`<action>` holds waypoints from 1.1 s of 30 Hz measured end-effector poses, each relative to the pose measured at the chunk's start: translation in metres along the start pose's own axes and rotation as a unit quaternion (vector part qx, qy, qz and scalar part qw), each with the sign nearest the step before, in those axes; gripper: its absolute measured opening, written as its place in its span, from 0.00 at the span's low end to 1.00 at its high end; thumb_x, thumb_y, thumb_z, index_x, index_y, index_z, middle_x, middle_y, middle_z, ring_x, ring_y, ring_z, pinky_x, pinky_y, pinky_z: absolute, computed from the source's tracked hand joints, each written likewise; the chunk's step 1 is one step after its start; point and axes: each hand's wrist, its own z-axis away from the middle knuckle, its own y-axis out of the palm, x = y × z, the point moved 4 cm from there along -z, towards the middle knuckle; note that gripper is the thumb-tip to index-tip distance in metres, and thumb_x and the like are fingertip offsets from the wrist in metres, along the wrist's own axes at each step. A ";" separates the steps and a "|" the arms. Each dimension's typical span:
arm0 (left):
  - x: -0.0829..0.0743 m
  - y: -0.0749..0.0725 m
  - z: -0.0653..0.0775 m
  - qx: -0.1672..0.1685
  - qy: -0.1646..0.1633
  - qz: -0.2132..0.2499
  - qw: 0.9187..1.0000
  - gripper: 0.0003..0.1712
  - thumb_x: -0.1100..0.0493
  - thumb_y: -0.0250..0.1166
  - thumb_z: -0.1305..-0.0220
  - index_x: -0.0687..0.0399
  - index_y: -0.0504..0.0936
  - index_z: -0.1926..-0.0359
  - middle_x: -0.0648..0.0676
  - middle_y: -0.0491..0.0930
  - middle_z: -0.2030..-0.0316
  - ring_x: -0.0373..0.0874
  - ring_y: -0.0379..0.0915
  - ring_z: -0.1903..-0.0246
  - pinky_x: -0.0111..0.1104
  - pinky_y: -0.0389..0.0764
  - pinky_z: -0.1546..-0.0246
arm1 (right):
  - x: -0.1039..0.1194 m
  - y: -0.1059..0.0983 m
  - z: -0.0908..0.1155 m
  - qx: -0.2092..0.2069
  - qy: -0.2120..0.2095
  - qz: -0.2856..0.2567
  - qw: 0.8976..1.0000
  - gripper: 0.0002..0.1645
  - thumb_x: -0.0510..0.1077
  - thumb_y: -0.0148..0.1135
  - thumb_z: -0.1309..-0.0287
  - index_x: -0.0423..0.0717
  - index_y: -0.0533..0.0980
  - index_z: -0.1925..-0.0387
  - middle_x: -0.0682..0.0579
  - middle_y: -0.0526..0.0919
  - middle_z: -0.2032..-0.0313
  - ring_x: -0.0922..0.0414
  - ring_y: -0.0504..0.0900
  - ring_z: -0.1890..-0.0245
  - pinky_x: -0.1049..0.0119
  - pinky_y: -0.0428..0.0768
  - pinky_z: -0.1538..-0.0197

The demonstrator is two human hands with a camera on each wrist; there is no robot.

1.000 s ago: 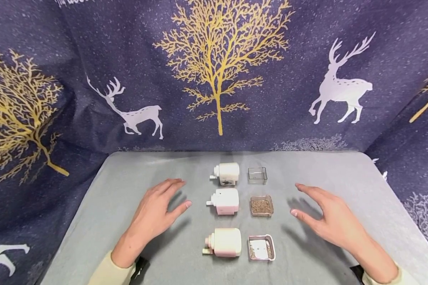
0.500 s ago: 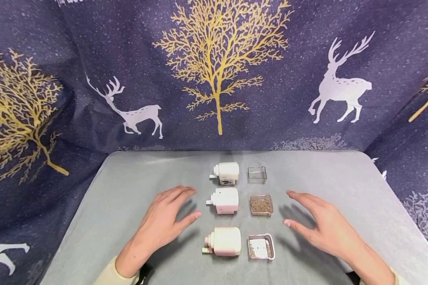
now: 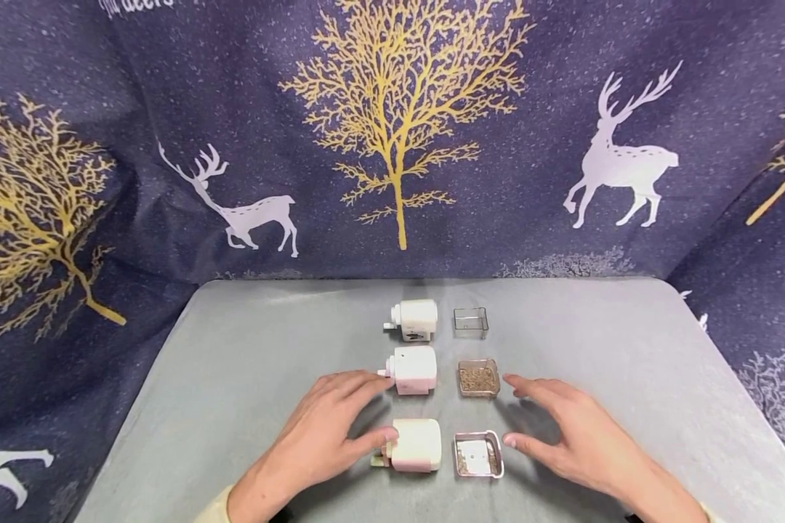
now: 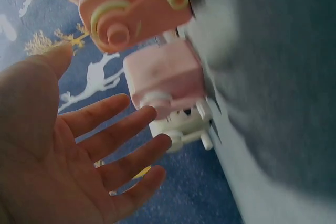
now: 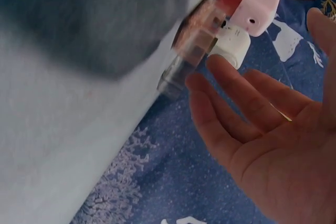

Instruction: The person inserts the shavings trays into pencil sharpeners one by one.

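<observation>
Three hand-crank pencil sharpeners stand in a column, cranks to the left: a cream and pink one [image 3: 416,446] nearest, a pink one [image 3: 416,369], and a white one [image 3: 419,317] farthest. Right of each lies a drawer: a near one [image 3: 477,459] with some shavings, a middle one [image 3: 479,394] holding brown shavings, a far clear one [image 3: 474,333]. My left hand [image 3: 327,428], fingers spread, is beside the two nearer sharpeners' cranks; contact is unclear. My right hand [image 3: 585,436], fingers extended, hovers just right of the nearer drawers. Neither hand holds anything.
Everything sits on a grey table [image 3: 248,327]. Behind it hangs a dark blue cloth [image 3: 340,247] printed with yellow trees and white deer.
Both hands have moved inward and nearer the objects, the left rightward to the sharpeners and the right leftward to the drawers. Sharpeners and drawers have stayed put.
</observation>
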 end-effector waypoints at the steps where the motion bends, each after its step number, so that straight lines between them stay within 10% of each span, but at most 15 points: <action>1: -0.002 0.002 0.001 0.007 0.001 0.001 1.000 0.37 0.29 0.57 0.39 0.42 0.75 0.36 0.42 0.74 0.43 0.40 0.66 0.41 0.42 0.65 0.39 | 0.001 0.002 0.000 0.003 -0.003 -0.001 1.000 0.46 0.69 0.68 0.52 0.49 0.72 0.36 0.57 0.81 0.50 0.61 0.78 0.52 0.56 0.80 0.50; 33: -0.023 0.016 0.005 0.069 0.058 0.007 0.996 0.40 0.25 0.56 0.42 0.40 0.73 0.36 0.38 0.76 0.52 0.38 0.69 0.48 0.40 0.66 0.43 | 0.020 0.032 0.002 0.101 -0.003 -0.011 0.995 0.54 0.76 0.70 0.66 0.48 0.76 0.41 0.71 0.77 0.66 0.67 0.76 0.62 0.60 0.81 0.57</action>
